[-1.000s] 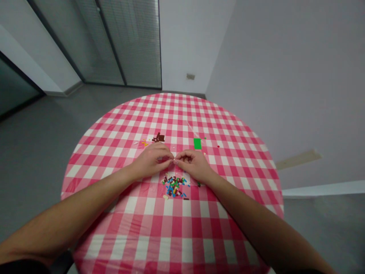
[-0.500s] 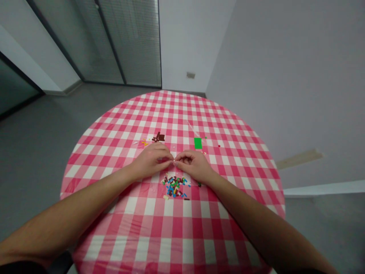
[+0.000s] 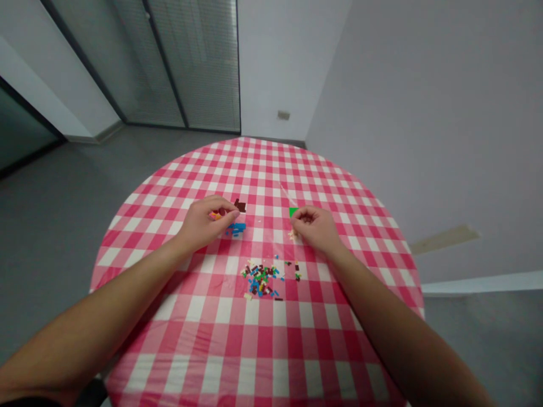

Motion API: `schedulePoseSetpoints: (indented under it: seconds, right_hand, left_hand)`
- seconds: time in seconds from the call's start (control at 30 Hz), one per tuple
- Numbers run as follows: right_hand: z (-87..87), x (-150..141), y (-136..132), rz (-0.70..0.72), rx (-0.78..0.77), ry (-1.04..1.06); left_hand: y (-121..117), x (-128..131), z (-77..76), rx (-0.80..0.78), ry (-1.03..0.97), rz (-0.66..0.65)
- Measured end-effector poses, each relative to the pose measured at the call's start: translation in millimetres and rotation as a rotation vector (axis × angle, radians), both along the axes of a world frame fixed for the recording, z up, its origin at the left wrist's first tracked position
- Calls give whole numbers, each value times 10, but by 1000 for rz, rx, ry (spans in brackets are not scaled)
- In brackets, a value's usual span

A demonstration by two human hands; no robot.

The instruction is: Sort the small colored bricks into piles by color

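Note:
My left hand (image 3: 207, 222) hovers over the left side of the sorted pieces, thumb and forefinger pinched together. Anything between those fingertips is too small to make out. Just beyond them lie dark brown building bricks (image 3: 240, 206), and below the fingers is a cluster of blue bricks (image 3: 237, 227). A few yellow bricks (image 3: 216, 216) show through the gap under the hand. My right hand (image 3: 317, 230) is closed in a pinch beside a green plate (image 3: 293, 211), partly covering it. Small cream bricks (image 3: 292, 234) lie under its fingertips; what it holds is hidden.
A mixed pile of tiny coloured bricks (image 3: 261, 278) lies mid-table nearer me, with several loose brown and green bricks (image 3: 297, 272) to its right. The round table has a pink-and-white checked cloth (image 3: 203, 339). Beyond stand a wall and a glass partition (image 3: 199, 62).
My hands were together above the pile, fingertips meeting on a tiny pale piece. They have parted, left hand to the left, right hand to the right. The blue bricks are now uncovered.

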State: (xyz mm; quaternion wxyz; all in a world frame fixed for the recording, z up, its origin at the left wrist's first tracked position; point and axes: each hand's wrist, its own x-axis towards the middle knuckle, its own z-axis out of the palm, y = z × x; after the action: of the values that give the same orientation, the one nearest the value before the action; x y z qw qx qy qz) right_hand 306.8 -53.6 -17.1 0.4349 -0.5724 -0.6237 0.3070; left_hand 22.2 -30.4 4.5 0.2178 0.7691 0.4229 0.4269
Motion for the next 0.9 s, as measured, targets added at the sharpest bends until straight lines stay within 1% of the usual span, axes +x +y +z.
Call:
schedulePoseSetpoints:
  seconds: [0.13,0.27,0.33,0.4,0.47,0.53,0.63,0.73,0.8,0.9]
  right_hand:
    - [-28,-79,-40,56,37,-49]
    - [-23,-184,-90,98,90,-15]
    - [-34,-180,-87,107,85,-16]
    - [-44,-140,-67,88,74,-60]
    - [-40,-79,-37,36,63,-88]
    - [-14,-12,-3,-30,47,-45]
    - [67,100,46,-116,33,38]
    - [173,248,85,-187,44,57]
    - [240,370,102,-204,43,2]
    - [313,573,119,-216,59,-256]
  left_hand:
    - [41,-53,14,-16,-2,54]
    - [93,-108,-5,-8,-11,162]
    - [108,-116,-10,-12,-14,214]
    - [108,-103,-10,-41,-29,246]
    - [96,-79,-7,-72,-45,237]
    - [82,-58,-9,-81,-47,194]
    - [73,-47,-23,-75,-42,146]
    - [81,-51,-48,-79,-40,151]
    - [89,-54,-67,-80,-43,150]
    - [97,-58,-91,-83,-50,141]
